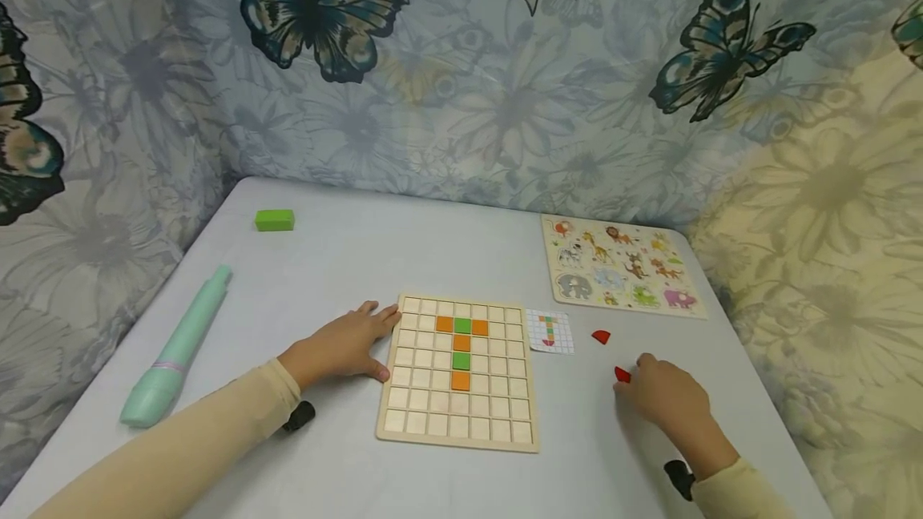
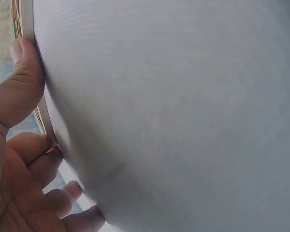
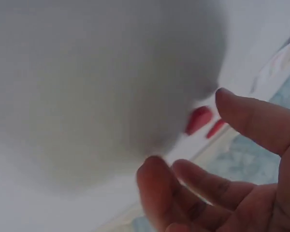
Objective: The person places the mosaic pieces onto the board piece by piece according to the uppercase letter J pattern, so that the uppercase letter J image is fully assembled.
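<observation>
A wooden grid board (image 1: 418, 423) lies flat on the white table, with orange and green squares forming a T on it. My left hand (image 1: 346, 347) rests at the board's left side, thumb and fingertips touching its edge. In the left wrist view the thumb (image 2: 26, 72) lies against that edge. Over on the right, my right hand (image 1: 667, 395) is low over the table beside a red quarter-round piece (image 1: 622, 375). Its thumb and fingers stand apart in the right wrist view, the red piece (image 3: 199, 120) showing beyond the gap. Another red piece (image 1: 601, 336) lies farther back.
A small pattern card (image 1: 550, 332) lies at the board's right side. Behind it is an animal puzzle board (image 1: 623, 267). A green block (image 1: 275, 220) sits at the back left, and a mint-green tapered object (image 1: 176, 351) lies along the left. Patterned cloth (image 1: 461, 102) hangs behind the table.
</observation>
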